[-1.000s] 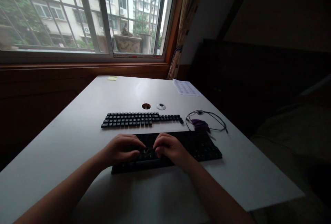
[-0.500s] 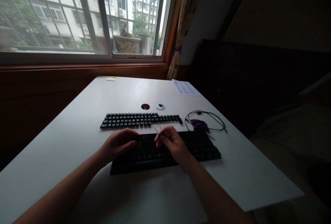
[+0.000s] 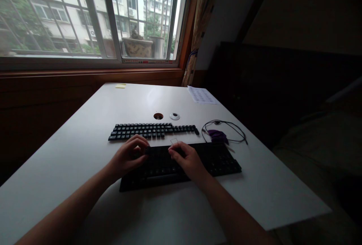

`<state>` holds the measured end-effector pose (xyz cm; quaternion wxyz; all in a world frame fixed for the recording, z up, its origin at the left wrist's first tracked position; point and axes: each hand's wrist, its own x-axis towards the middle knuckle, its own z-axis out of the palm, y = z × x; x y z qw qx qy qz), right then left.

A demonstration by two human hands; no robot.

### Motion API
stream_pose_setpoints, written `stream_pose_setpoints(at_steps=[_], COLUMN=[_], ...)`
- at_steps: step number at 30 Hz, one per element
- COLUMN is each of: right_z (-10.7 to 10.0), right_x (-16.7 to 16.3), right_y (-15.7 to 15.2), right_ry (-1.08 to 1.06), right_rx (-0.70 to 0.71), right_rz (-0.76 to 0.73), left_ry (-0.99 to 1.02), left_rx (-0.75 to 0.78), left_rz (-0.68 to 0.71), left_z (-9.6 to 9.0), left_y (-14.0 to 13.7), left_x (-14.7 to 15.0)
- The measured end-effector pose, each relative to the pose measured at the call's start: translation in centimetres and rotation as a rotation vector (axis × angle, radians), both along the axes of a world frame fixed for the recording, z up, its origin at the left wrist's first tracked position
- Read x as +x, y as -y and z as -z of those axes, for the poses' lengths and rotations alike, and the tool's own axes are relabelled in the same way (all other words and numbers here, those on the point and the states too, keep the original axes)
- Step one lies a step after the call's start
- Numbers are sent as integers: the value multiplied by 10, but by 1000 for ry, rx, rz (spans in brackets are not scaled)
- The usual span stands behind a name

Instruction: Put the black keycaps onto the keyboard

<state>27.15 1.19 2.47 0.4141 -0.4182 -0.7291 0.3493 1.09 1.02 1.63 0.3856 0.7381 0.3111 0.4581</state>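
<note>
A black keyboard lies across the near part of the white desk, and part of its top shows no keycaps. My left hand is at its upper left, thumb and fingers curled round something small and dark that I cannot make out. Over the keyboard's middle, my right hand is closed in a pinch on a wire keycap puller, its thin wire loops sticking up past the fingers. Beyond both hands, rows of black keycaps stand on the desk.
Right of the keycaps lie a coiled black cable and a purple cloth. Farther back are a round desk hole, its white cover, printed paper and a yellow note. A barred window rises behind.
My left hand has drawn slightly left, away from the keyboard's middle. My right hand has turned a little, and the puller's wire loops have shifted with it.
</note>
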Motion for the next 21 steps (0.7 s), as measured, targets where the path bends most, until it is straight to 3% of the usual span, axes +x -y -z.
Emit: stream_pose_setpoints(at_steps=[6, 16, 21], right_z=[0, 5, 8], right_x=[-4, -12, -13], right_y=[4, 7, 8], right_ry=[42, 76, 72], right_rx=[153, 203, 213], right_rz=[-32, -88, -98], left_ry=[-20, 129, 145], left_rx=[-32, -220, -202], left_rz=[48, 118, 145], left_z=[-1, 13, 9], left_y=[0, 5, 4], left_x=[1, 8, 7])
